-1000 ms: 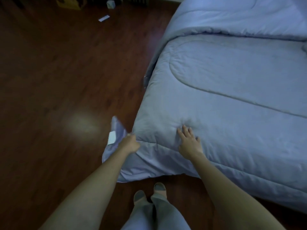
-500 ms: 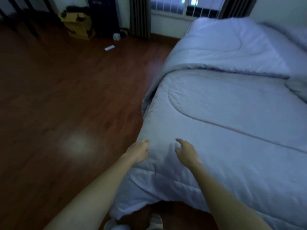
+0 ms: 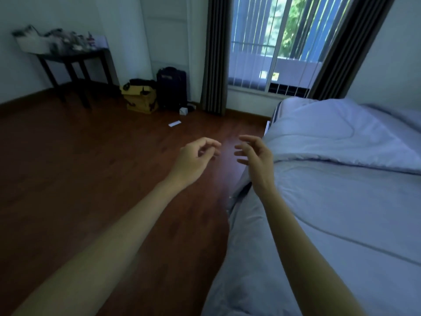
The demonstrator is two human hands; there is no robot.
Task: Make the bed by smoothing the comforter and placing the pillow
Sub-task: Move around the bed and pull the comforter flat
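A pale blue quilted comforter (image 3: 337,208) covers the bed on the right, with a folded-back layer (image 3: 330,135) lying across its far end. Both my hands are raised in the air, off the comforter. My left hand (image 3: 193,159) hovers over the wooden floor with its fingers loosely curled and nothing in them. My right hand (image 3: 256,156) hangs beside the bed's left edge, fingers spread, holding nothing. I see no pillow clearly in this view.
Dark wooden floor (image 3: 91,179) lies left of the bed. A dark side table (image 3: 75,62) with clutter stands at the far left wall. A yellow box (image 3: 141,99), a black suitcase (image 3: 172,87) and small white items sit near the curtains and window (image 3: 273,49).
Both hands have let go of the comforter's near corner and risen into the air. The view has swung up from the corner toward the room and window.
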